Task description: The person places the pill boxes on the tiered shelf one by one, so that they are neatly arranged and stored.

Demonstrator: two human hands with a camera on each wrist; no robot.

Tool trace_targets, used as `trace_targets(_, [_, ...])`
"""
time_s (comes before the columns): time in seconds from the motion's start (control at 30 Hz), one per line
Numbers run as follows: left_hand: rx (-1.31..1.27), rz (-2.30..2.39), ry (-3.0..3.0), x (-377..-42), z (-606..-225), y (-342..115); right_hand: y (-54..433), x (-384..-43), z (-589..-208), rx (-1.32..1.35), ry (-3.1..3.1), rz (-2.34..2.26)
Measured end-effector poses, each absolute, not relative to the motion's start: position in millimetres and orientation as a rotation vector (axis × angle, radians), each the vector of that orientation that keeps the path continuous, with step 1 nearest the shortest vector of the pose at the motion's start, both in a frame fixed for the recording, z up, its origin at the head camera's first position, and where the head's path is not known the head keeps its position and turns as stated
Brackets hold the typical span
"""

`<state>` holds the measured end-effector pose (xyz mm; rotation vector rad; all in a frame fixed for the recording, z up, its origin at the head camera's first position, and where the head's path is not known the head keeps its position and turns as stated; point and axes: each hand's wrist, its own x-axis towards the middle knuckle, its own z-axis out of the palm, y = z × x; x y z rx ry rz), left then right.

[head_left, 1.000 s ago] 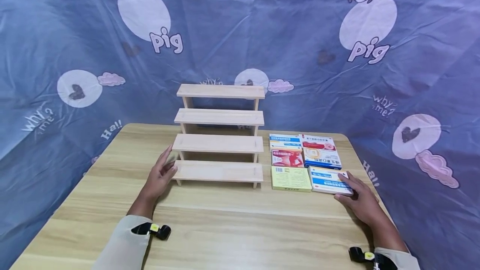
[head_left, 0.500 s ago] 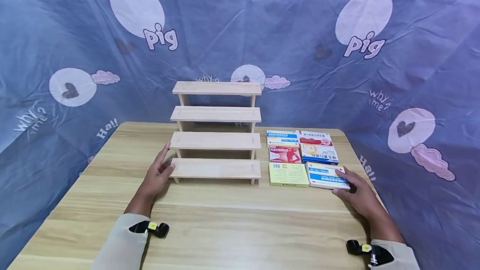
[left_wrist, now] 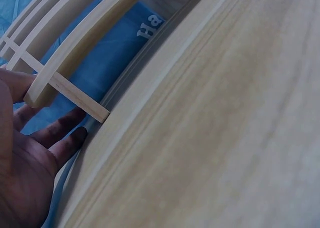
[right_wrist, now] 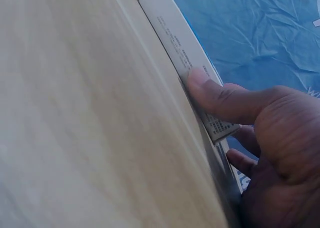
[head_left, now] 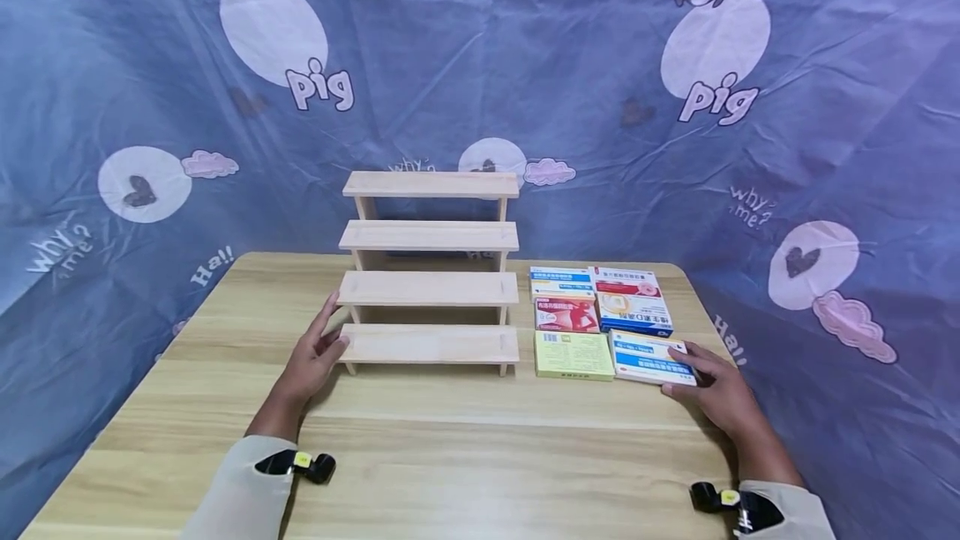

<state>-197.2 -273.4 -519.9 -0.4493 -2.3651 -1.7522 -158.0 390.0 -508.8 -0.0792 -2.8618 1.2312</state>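
A pale wooden shelf stand (head_left: 429,345) with stepped tiers stands on the table, left of several medicine boxes. At its left end, my left hand (head_left: 309,365) touches the lowest tiers; the left wrist view has the thumb against the lowest board's end (left_wrist: 42,91) and the other fingers loosely extended behind it. On the right, my right hand (head_left: 720,394) grips the right end of a white-and-blue medicine box (head_left: 651,359). In the right wrist view its thumb presses the box's printed side (right_wrist: 175,48), while the other fingers are partly hidden behind the box.
Beside the held box lies a yellow-green box (head_left: 573,357). Behind are a red box (head_left: 566,315), another white-and-blue box (head_left: 561,280) and a white-red-blue box (head_left: 633,302). The wooden table (head_left: 480,465) ends at a blue printed cloth (head_left: 600,107).
The head view has shifted slightly, so everything sits a little differently in frame. Both hands stay where they were, on the stand and the medicine box.
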Motion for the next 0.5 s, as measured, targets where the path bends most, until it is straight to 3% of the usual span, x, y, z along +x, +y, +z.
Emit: trace_targets(0.5, [-0.454, -1.754, -2.363, -196.0, -522.1, -274.5, 396.7, -151.2, -510.0, -0.122, -2.784, 1.241])
